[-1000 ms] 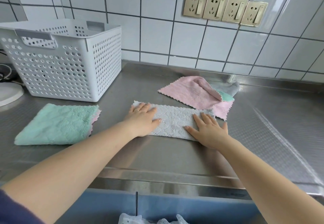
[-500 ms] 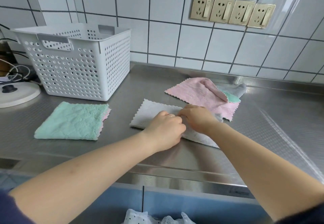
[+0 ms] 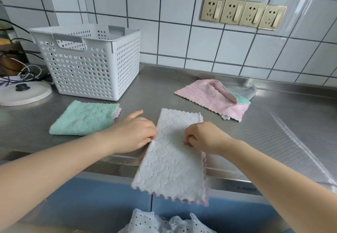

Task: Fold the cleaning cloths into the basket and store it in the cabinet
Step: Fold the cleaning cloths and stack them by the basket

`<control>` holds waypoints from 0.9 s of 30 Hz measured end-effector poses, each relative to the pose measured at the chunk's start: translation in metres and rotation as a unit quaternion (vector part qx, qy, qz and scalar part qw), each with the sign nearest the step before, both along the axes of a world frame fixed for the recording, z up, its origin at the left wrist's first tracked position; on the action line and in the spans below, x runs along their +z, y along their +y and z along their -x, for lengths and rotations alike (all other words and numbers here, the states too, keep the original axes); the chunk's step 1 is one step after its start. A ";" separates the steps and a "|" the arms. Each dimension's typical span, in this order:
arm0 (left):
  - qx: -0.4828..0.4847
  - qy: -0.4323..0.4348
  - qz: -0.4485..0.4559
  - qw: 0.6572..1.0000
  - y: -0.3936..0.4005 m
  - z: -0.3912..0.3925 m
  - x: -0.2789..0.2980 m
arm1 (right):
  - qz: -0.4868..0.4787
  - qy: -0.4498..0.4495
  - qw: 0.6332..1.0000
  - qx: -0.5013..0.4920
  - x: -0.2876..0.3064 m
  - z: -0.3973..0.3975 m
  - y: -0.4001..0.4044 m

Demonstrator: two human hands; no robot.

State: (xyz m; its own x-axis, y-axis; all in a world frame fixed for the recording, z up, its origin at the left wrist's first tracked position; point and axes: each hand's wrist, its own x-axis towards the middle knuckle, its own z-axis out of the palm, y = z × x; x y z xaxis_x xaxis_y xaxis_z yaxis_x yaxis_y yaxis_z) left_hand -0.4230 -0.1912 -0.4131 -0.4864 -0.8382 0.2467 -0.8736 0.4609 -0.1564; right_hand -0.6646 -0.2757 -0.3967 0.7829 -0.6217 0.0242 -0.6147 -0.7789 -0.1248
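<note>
while the pale grey waffle-textured cleaning cloth (image 3: 173,156) was held as a long strip, its far end lay on the stainless steel counter (image 3: 273,132) and its near end hung past the counter's front edge. its left edge was pinched by the left hand (image 3: 135,132) and its right edge by the right hand (image 3: 202,138), fingers curled onto the fabric at mid-length. the strip was judged ready for a crosswise fold; for a neat result, the hanging half would be best brought up onto the far half, the zigzag edges matched, and the crease pressed flat. a folded mint green fleece cloth (image 3: 83,119) lay to the left, just in front of the white perforated plastic basket (image 3: 91,65). a rumpled pink cloth (image 3: 209,98) was left unfolded near the tiled wall.
</note>
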 end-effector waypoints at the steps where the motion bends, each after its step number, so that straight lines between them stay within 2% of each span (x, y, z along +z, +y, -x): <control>1: -0.002 0.004 -0.011 1.000 0.003 -0.002 0.002 | -0.005 -0.005 1.000 0.006 -0.001 -0.001 0.003; 4: 0.004 0.009 -0.064 0.998 0.010 -0.007 0.007 | 0.032 -0.062 0.997 0.042 -0.007 0.010 0.006; 6: 0.013 -0.008 -0.133 0.991 0.017 -0.010 0.012 | 0.043 -0.090 0.993 0.060 -0.011 0.029 0.009; 9: 0.004 -0.017 -0.247 0.969 0.030 -0.014 0.017 | 0.035 -0.053 0.995 0.078 -0.015 0.061 0.021; 11: -0.005 -0.059 -0.281 0.958 0.036 -0.013 0.015 | 0.048 -0.006 0.993 0.109 -0.019 0.072 0.032; 13: -0.005 -0.117 -0.265 0.957 0.038 -0.009 0.007 | 0.056 0.021 0.990 0.124 -0.023 0.073 0.038; 15: -0.011 -0.140 -0.222 0.965 0.038 -0.006 -0.002 | 0.068 0.014 0.990 0.124 -0.026 0.071 0.041; 18: -0.069 -0.125 -0.082 0.986 0.037 -0.007 -0.014 | 0.115 0.009 0.983 0.141 -0.036 0.068 0.046; 20: -0.084 -0.108 -0.027 0.990 0.038 -0.008 -0.019 | 0.151 0.000 0.978 0.144 -0.045 0.067 0.050; 24: -0.114 -0.025 0.007 0.993 0.038 -0.004 -0.022 | 0.132 -0.067 0.981 0.127 -0.047 0.067 0.051; 26: -0.112 0.083 0.000 0.990 0.037 0.001 -0.021 | 0.070 -0.119 0.986 0.093 -0.045 0.064 0.051; 27: -0.073 0.160 -0.037 0.984 0.037 0.005 -0.016 | 0.026 -0.151 0.987 0.047 -0.040 0.060 0.052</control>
